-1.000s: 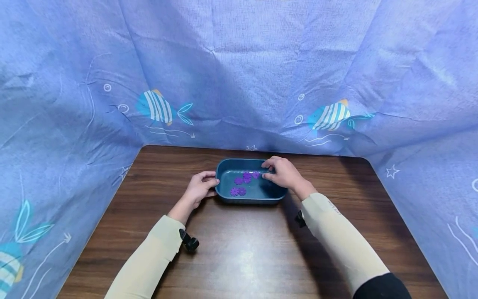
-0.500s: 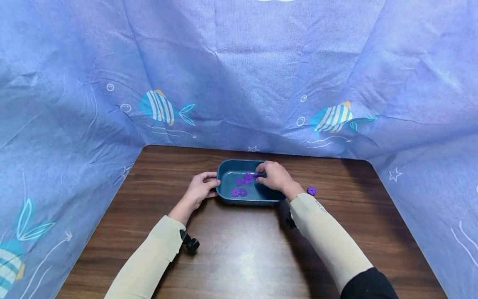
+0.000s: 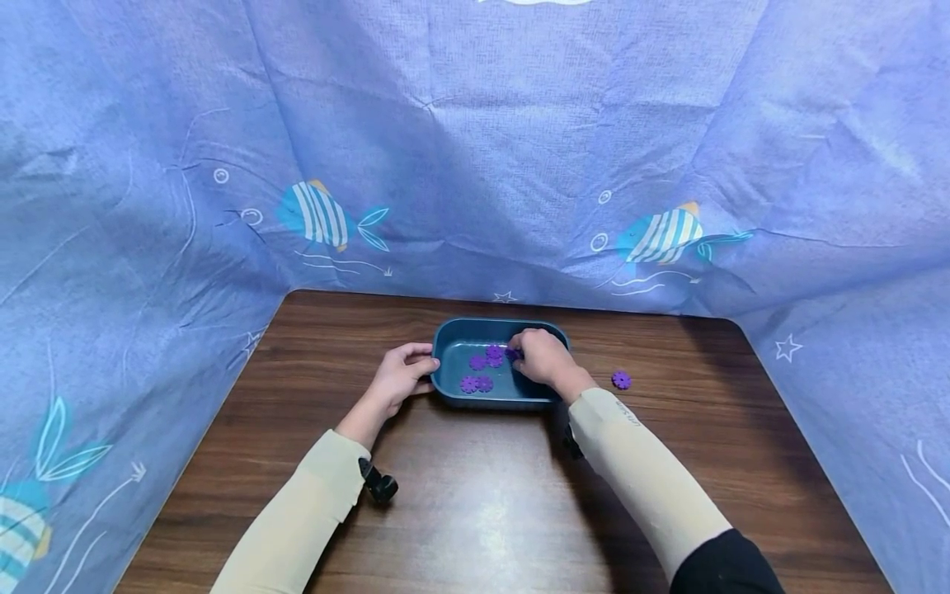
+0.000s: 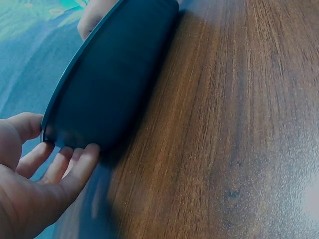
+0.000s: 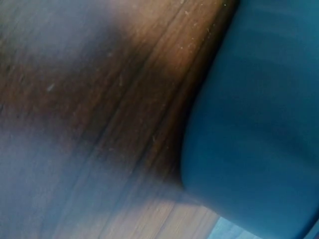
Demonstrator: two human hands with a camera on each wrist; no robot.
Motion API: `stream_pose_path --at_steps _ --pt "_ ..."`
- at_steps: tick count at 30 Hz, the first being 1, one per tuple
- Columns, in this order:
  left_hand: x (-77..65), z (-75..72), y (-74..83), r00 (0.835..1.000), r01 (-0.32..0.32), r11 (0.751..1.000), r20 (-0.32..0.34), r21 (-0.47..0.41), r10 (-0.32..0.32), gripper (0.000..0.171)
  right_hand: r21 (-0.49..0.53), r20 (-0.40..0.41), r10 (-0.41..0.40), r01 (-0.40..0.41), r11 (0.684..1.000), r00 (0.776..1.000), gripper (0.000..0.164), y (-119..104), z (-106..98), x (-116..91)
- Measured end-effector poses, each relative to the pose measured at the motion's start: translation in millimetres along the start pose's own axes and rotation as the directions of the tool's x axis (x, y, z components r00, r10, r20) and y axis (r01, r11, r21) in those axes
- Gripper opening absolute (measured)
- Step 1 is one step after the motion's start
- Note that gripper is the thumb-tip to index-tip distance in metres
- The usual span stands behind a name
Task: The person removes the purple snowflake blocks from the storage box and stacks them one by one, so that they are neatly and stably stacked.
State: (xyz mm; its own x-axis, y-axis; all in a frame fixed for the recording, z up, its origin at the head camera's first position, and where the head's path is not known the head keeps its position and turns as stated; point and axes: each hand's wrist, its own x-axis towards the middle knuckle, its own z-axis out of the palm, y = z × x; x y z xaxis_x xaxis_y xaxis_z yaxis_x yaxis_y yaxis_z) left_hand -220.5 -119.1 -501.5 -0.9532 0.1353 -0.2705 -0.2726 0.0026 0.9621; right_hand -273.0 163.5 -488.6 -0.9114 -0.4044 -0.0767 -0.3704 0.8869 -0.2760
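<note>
The left hand [image 3: 396, 379] grasps the left end of the tray [image 3: 463, 330]. In the left wrist view the thumb bears on the rim and the fingers lie bent under it, with fingertips against the outer wall; the gap between thumb and fingers is narrow, with the wall between them.

The right hand [image 3: 543, 356] is inside the right half of the tray, back uppermost, fingers bent downward and inward. Its fingertips are at a purple disc [image 3: 512, 354], which the fingers partly cover. Whether thumb and finger pinch this disc cannot be told: the grip is hidden in the head view, and the right wrist view shows only the tray's outer wall and the table.

The tray sits on the table [image 3: 482, 495], near its far edge. On the tray floor, left of the right hand, lie further purple toothed discs: a cluster [image 3: 493, 356] near the middle, some overlapping, and a front pair [image 3: 477, 384] side by side nearer the front wall. One loose disc [image 3: 621, 379] lies on the table to the right of the tray, apart from it and near the right wrist. A blue curtain [image 3: 482, 165] with printed fish hangs behind the table.
</note>
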Motion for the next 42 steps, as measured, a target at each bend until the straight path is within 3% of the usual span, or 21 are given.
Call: stream_pose_path --at_steps 8,42 --pt "-1.6 -0.5 0.9 1.0 0.011 1.0 0.003 -0.003 -0.011 0.046 -0.075 -0.008 -0.003 0.003 0.997 1.0 0.023 -4.0 1.1 -0.1" --pt "3.8 -0.2 -3.2 1.0 0.017 1.0 -0.001 -0.012 -0.017 0.047 -0.087 0.023 0.012 -0.01 0.996 1.0 0.024 -5.1 1.5 1.6"
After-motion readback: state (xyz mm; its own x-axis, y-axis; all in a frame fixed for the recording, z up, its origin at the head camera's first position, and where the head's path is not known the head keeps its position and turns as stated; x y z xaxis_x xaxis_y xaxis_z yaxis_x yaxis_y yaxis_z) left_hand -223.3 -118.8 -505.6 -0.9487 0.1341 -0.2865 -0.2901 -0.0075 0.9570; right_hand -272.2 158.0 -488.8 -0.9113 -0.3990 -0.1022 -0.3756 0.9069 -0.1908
